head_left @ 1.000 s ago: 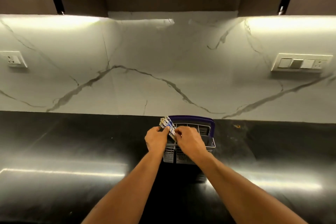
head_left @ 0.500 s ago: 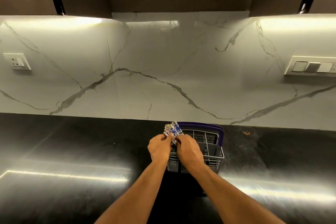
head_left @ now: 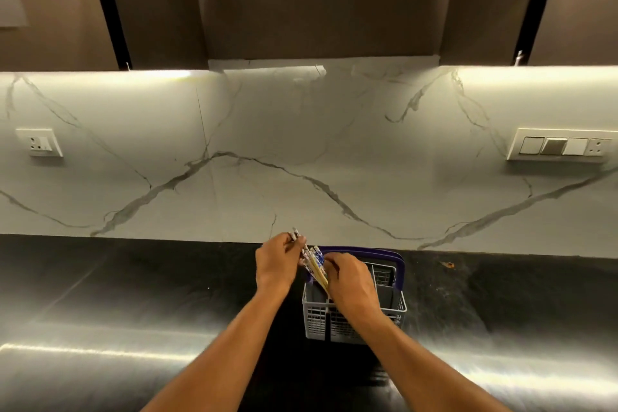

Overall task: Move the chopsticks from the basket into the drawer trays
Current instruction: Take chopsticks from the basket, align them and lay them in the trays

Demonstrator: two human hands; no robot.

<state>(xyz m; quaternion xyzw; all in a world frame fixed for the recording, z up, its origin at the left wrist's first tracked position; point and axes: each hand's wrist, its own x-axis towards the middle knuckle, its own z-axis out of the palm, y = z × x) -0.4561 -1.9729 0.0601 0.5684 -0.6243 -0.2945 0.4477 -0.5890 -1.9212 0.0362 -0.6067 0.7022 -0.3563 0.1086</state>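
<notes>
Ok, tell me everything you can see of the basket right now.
The basket is a grey plastic cutlery caddy with slotted walls, inner dividers and a blue handle arched over its far side. It stands upright on the dark counter near the marble wall. The chopsticks lean out of its left compartment, gripped by the left hand and right hand.

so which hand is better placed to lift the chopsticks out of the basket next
Left, probably. The left hand already grips the chopsticks near their patterned tops, raised above the basket. The right hand sits lower, only steadying them.
</notes>
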